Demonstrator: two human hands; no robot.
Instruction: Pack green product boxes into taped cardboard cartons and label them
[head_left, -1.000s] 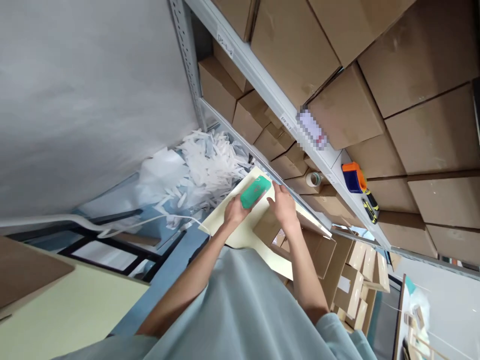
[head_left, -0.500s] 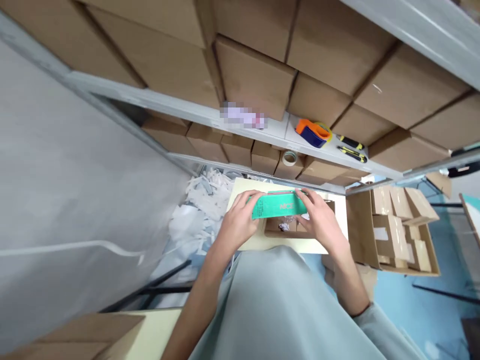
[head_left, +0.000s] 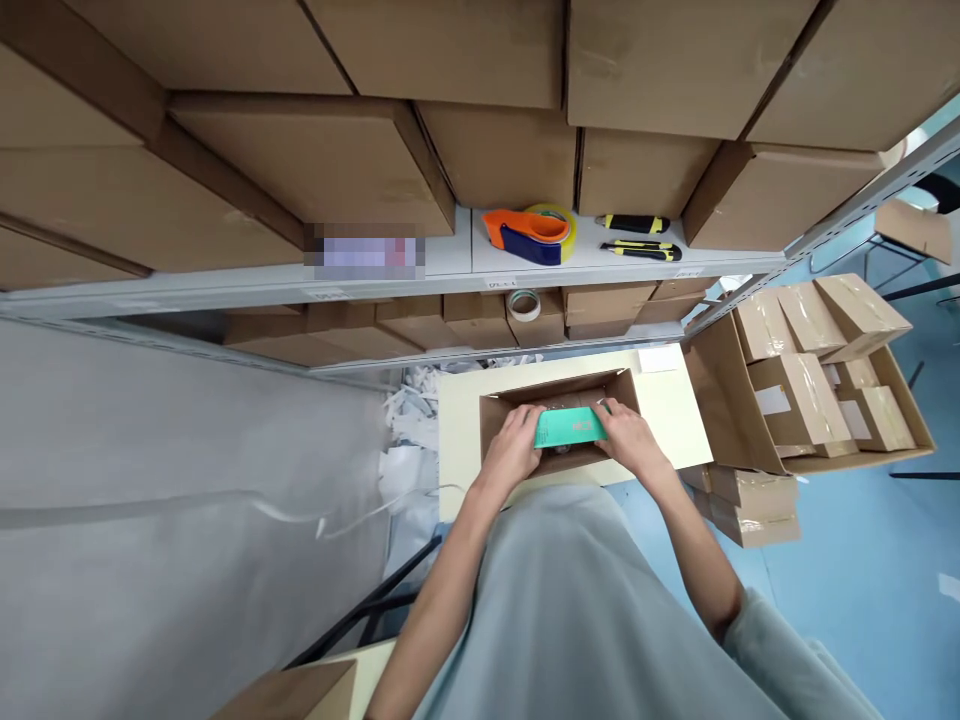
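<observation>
A green box (head_left: 571,427) with pale print is held level between my two hands, over the opening of a brown carton (head_left: 559,386). My left hand (head_left: 514,446) grips its left end, and my right hand (head_left: 628,436) grips its right end. The carton stands open on a pale yellow table (head_left: 459,425). Something clear and crumpled shows partly beneath the green box; the rest of the carton's inside is hidden by it and my hands.
A shelf (head_left: 442,258) ahead bears brown boxes, an orange and blue tape dispenser (head_left: 529,237) and two cutters (head_left: 641,250). A large carton (head_left: 720,400) of small boxes stands at right. White scraps (head_left: 412,415) lie left of the table.
The green box has moved down to the carton, still between both hands. The view has turned, and more of the carton's walls now shows.
</observation>
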